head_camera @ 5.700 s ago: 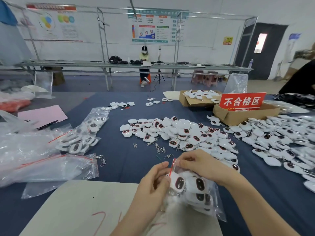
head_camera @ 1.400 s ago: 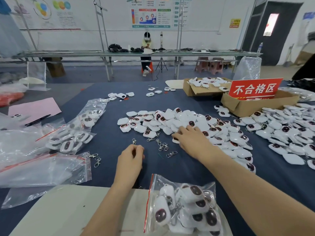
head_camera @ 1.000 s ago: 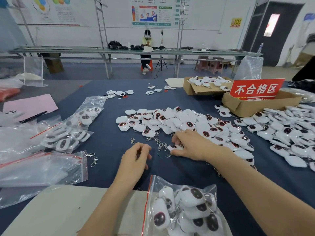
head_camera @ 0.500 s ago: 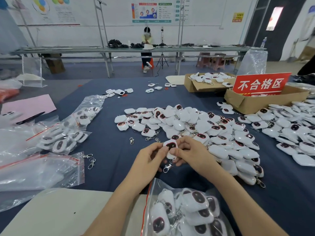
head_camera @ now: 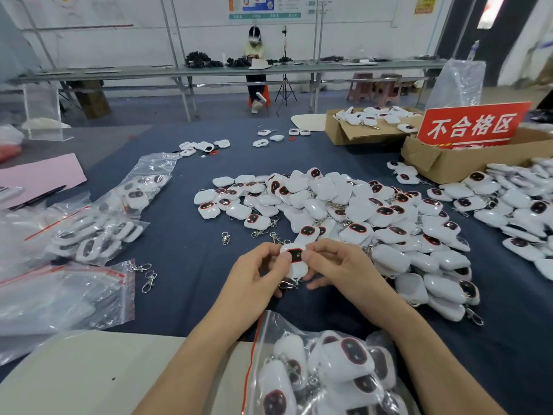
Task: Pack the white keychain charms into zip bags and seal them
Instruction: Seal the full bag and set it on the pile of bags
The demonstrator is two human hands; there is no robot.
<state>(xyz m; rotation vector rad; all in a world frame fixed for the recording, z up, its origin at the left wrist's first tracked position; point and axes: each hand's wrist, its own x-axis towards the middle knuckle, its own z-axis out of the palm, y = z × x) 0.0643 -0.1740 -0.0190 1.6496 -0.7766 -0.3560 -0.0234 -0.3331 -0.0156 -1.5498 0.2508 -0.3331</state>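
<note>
1. A dark blue table (head_camera: pixel 185 253) fills my view. Loose white charms (head_camera: pixel 344 202) lie across it in a wide pile ahead and to the right.
2. Nearest me lies a clear zip bag (head_camera: pixel 270 330) with a red strip, partly filled with charms. The frame cuts off its lower end, and I cannot tell whether its mouth is open.
3. My left hand (head_camera: pixel 254 280) and right hand (head_camera: pixel 338 265) meet just above the cloth, between the pile and the bag. Each pinches the same charm between thumb and fingertips.
4. The held charm (head_camera: pixel 294 262) is a small white shell with a dark, red-rimmed window facing up. I judge it hard, glossy, light and a little slippery. It is best taken by its side edges, as it is now.
5. A metal clasp (head_camera: pixel 288 284) dangles beneath the charm, partly hidden by my fingers. I expect it could snag on the bag's mouth.
</note>
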